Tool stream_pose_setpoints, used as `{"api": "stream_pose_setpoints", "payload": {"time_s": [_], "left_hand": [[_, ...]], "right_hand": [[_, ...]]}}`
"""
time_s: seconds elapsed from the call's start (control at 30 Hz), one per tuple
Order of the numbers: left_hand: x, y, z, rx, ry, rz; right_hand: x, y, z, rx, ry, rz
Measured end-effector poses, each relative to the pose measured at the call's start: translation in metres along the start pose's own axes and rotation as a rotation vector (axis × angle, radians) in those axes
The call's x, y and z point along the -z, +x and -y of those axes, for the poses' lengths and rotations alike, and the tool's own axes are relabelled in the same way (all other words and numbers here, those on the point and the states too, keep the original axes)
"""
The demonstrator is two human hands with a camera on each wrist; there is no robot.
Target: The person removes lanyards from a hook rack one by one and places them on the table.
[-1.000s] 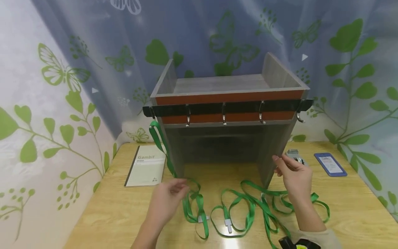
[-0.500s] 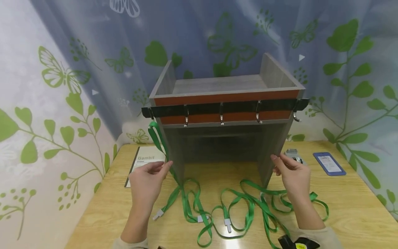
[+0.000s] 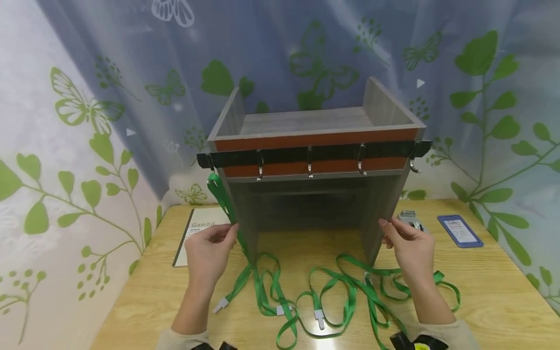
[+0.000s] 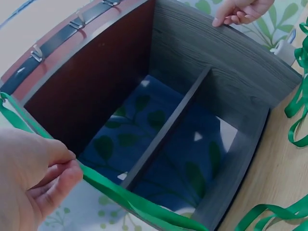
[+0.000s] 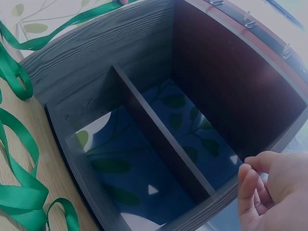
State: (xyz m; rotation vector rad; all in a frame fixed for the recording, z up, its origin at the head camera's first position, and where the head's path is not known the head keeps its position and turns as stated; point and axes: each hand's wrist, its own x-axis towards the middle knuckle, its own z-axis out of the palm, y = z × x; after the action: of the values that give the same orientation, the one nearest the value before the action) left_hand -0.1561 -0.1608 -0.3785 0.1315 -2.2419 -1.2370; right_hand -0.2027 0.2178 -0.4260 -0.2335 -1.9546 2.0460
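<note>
Nearest the camera, loops of green lanyard [image 3: 345,291] sprawl over the wooden worktop [image 3: 490,291], their pale plastic clips lying among the coils. Just beyond, the left hand [image 3: 210,253] pinches one green lanyard strap [image 3: 223,199] between thumb and fingers; this strap runs taut from the hand up to the leftmost hook [image 3: 211,165] of a black hook rail [image 3: 306,154] (the wrist view shows the strap passing straight through the pinch and on down past the stand's edge). The right hand [image 3: 409,245] rests at the front edge of the right side panel of a grey wooden stand [image 3: 385,194], fingers loosely bent with the tips against the wood, nothing held in it. The stand sits on the worktop between the two hands, open at the front, with a reddish-brown band across its top front where the rail is mounted, and a divider board visible inside from the wrist views. Left of the stand lies a booklet [image 3: 197,236] marked "Gambit"; to the right lie a small grey clip-like object [image 3: 410,217] and a blue card holder [image 3: 460,230]. Behind everything hangs a curtain [image 3: 109,73] printed with green leaves and butterflies.
</note>
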Motion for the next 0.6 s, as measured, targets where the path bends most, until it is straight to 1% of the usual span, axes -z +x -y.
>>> {"api": "stream_pose_setpoints", "payload": {"time_s": [0.1, 0.2, 0.27, 0.37, 0.5, 0.6], "left_hand": [[0.005, 0.000, -0.001, -0.027, -0.007, -0.006], [0.015, 0.003, -0.006, -0.050, -0.012, -0.023], [0.022, 0.008, -0.013, -0.063, -0.015, -0.031], [0.033, 0.016, -0.024, -0.102, -0.008, -0.047], [0.046, 0.026, -0.040, -0.182, -0.008, -0.082], [0.054, 0.031, -0.053, -0.232, -0.031, -0.107]], "right_hand": [[-0.001, 0.000, 0.000, -0.005, -0.002, 0.000], [-0.001, -0.002, 0.000, -0.016, -0.004, 0.001], [-0.002, -0.002, 0.001, -0.021, -0.009, 0.000], [-0.002, -0.003, 0.002, -0.021, -0.014, 0.000], [-0.002, -0.002, 0.003, -0.011, -0.013, -0.001], [0.000, -0.001, 0.002, -0.009, -0.019, 0.000]]}}
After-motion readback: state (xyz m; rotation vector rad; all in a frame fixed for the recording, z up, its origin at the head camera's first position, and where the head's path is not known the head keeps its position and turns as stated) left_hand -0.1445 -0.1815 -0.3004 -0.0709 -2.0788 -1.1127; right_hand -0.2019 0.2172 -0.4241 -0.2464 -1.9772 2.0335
